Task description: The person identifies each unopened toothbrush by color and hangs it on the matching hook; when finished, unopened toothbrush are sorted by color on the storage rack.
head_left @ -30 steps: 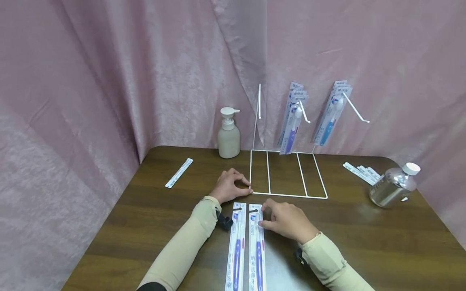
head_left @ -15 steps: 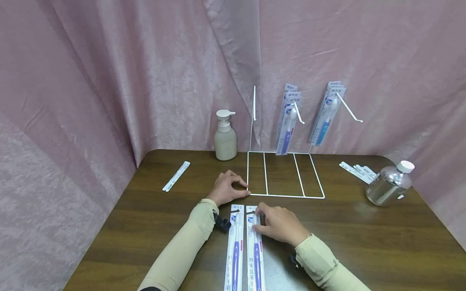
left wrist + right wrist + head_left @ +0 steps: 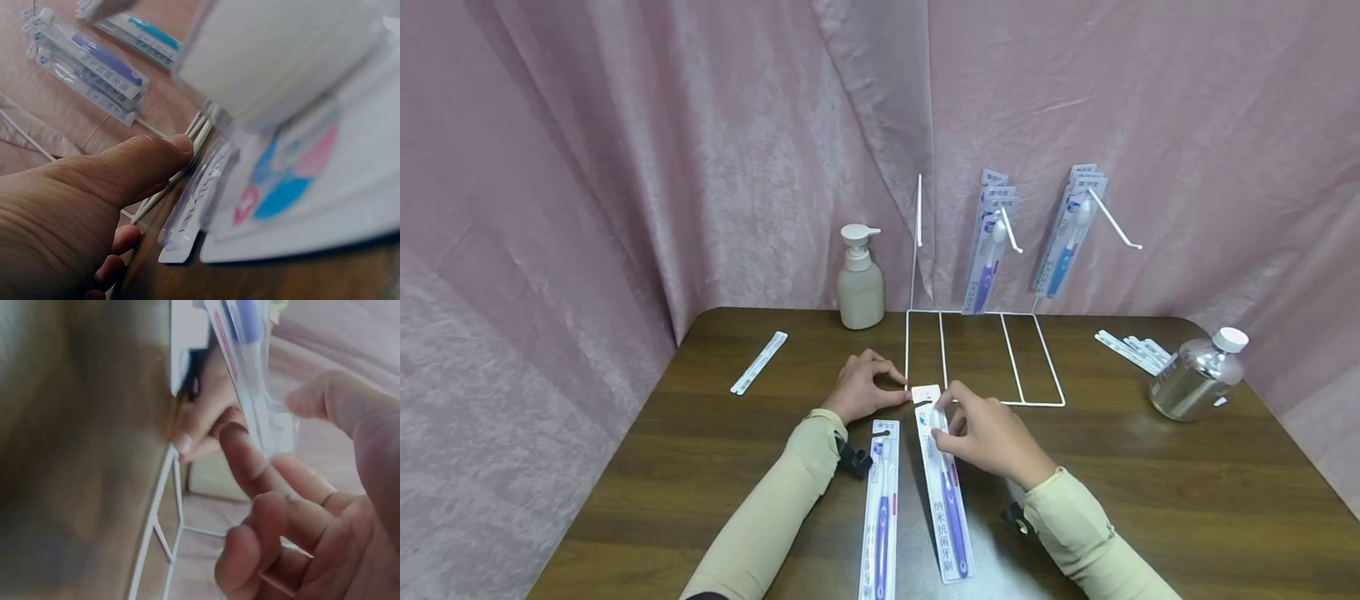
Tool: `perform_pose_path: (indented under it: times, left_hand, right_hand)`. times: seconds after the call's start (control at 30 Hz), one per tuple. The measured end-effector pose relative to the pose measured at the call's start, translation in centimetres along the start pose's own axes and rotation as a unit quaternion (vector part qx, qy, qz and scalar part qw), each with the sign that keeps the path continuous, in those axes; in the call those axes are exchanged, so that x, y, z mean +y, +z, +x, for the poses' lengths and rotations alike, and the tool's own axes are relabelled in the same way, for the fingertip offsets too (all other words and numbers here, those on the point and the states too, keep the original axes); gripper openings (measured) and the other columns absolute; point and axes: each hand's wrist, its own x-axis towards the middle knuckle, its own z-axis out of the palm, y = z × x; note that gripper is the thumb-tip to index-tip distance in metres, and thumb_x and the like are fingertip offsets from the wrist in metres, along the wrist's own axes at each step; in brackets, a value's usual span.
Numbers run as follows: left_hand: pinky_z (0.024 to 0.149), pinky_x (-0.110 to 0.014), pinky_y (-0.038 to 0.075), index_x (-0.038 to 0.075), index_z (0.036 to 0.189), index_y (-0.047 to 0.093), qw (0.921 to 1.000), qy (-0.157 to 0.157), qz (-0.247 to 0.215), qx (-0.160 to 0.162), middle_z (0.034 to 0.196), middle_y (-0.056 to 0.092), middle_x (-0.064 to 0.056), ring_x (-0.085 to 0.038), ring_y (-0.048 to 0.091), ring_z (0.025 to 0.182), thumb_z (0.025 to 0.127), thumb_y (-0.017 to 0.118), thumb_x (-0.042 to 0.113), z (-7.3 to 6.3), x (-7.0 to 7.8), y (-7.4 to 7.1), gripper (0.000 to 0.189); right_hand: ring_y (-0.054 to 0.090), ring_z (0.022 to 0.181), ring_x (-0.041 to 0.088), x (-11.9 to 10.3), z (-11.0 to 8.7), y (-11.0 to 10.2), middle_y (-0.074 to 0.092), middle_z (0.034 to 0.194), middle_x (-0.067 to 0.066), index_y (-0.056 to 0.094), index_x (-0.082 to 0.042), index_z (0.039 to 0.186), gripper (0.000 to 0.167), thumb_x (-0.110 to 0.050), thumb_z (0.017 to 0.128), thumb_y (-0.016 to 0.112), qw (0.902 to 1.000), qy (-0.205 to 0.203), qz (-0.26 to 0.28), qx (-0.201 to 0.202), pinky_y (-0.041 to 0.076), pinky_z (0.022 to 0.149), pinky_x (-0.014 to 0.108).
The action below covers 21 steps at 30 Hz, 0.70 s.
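Note:
My right hand (image 3: pixel 996 437) pinches a packaged toothbrush (image 3: pixel 949 508) with a purple handle near its upper end. The pack is raised at a slant, its top overlapping the rack's front wire in the head view. A second purple toothbrush pack (image 3: pixel 882 508) lies flat on the table beside it. My left hand (image 3: pixel 863 388) grips the front left corner of a white wire display rack (image 3: pixel 1041 405); the left wrist view has the thumb (image 3: pixel 165 153) on the wire. From the rack's hooks hang purple toothbrush packs (image 3: pixel 985 271) and blue toothbrush packs (image 3: pixel 1063 258); its left hook (image 3: pixel 919 212) is bare.
A pump bottle (image 3: pixel 861 293) stands left of the rack. At the right a silver bottle with a white cap (image 3: pixel 1195 379) leans over several narrow white strips (image 3: pixel 1131 350). Another white strip (image 3: pixel 759 363) lies at the left. Pink curtain (image 3: pixel 737 167) hangs behind the table.
My right hand has taken hold of the right toothbrush pack and lifted it, tilting it and moving it up toward the rack. My left hand stays at the rack's corner.

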Motion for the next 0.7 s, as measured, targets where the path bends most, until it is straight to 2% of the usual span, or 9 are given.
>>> perform_pose_path:
  times: [0.17, 0.27, 0.33, 0.4, 0.5, 0.6, 0.7]
  left_hand:
    - [0.096, -0.042, 0.042, 0.038, 0.093, 0.081, 1.0, 0.0, -0.001, 0.002, 0.115, 0.061, 0.004, -0.021, 0.05, 0.106, 0.081, 0.092, 0.045, 0.0, 0.0, -0.1, 0.018]
    - [0.096, -0.041, 0.041, 0.039, 0.093, 0.08, 1.0, -0.004, -0.002, -0.001, 0.115, 0.06, 0.005, -0.021, 0.049, 0.107, 0.081, 0.092, 0.046, 0.1, -0.1, -0.1, 0.018]
    - [0.096, -0.042, 0.041, 0.04, 0.093, 0.08, 1.0, -0.004, -0.005, 0.0, 0.115, 0.06, 0.005, -0.021, 0.049, 0.107, 0.081, 0.092, 0.046, 0.1, 0.0, -0.2, 0.018]
    - [0.096, -0.042, 0.041, 0.039, 0.093, 0.08, 1.0, -0.003, -0.007, 0.002, 0.115, 0.06, 0.005, -0.022, 0.049, 0.108, 0.08, 0.092, 0.046, 0.1, -0.1, -0.2, 0.018]
    - [0.096, -0.043, 0.041, 0.038, 0.093, 0.08, 1.0, 0.0, -0.006, 0.004, 0.115, 0.06, 0.004, -0.022, 0.05, 0.108, 0.08, 0.092, 0.046, 0.1, -0.1, -0.3, 0.018]
    - [0.096, -0.042, 0.04, 0.038, 0.094, 0.081, 1.0, 0.002, -0.003, 0.003, 0.115, 0.06, 0.005, -0.022, 0.049, 0.107, 0.081, 0.092, 0.046, 0.0, -0.1, -0.2, 0.019]
    - [0.096, -0.042, 0.041, 0.037, 0.094, 0.081, 1.0, 0.005, -0.001, 0.001, 0.115, 0.061, 0.004, -0.022, 0.05, 0.107, 0.081, 0.092, 0.045, 0.0, 0.1, -0.1, 0.019]
  right_hand:
    - [0.061, 0.062, 0.003, -0.1, 0.2, -1.7, 0.068, 0.073, -0.016, 0.064, -0.017, 0.111, 0.031, -0.023, 0.087, 0.083, 0.9988, -0.016, 0.013, 0.045, 0.047, 0.058, 0.03]
    - [0.061, 0.062, 0.004, -0.4, 0.2, -2.8, 0.07, 0.076, -0.014, 0.064, -0.017, 0.112, 0.033, -0.021, 0.087, 0.084, 0.9943, -0.037, 0.006, 0.1, 0.045, 0.057, 0.03]
    - [0.056, 0.058, 0.003, -0.6, 0.4, -3.5, 0.071, 0.077, -0.013, 0.065, -0.016, 0.113, 0.035, -0.019, 0.085, 0.085, 0.9875, -0.06, -0.006, 0.146, 0.042, 0.054, 0.029]
    - [0.047, 0.053, 0.0, -0.7, 0.6, -4.3, 0.071, 0.078, -0.012, 0.065, -0.015, 0.115, 0.036, -0.017, 0.084, 0.086, 0.9768, -0.082, -0.018, 0.197, 0.038, 0.049, 0.027]
    - [0.038, 0.051, 0.001, -1.1, 0.9, -5.6, 0.072, 0.079, -0.008, 0.067, -0.011, 0.116, 0.037, -0.015, 0.085, 0.085, 0.9544, -0.108, -0.024, 0.277, 0.032, 0.047, 0.024]
    - [0.038, 0.052, 0.002, -1.3, 1.1, -7.0, 0.074, 0.082, -0.003, 0.069, -0.01, 0.119, 0.037, -0.013, 0.085, 0.084, 0.9292, -0.11, -0.014, 0.352, 0.031, 0.047, 0.022]
    - [0.039, 0.051, 0.002, -1.4, 1.3, -8.2, 0.076, 0.086, 0.001, 0.071, -0.01, 0.123, 0.038, -0.012, 0.086, 0.083, 0.9085, -0.103, -0.004, 0.405, 0.031, 0.047, 0.02]
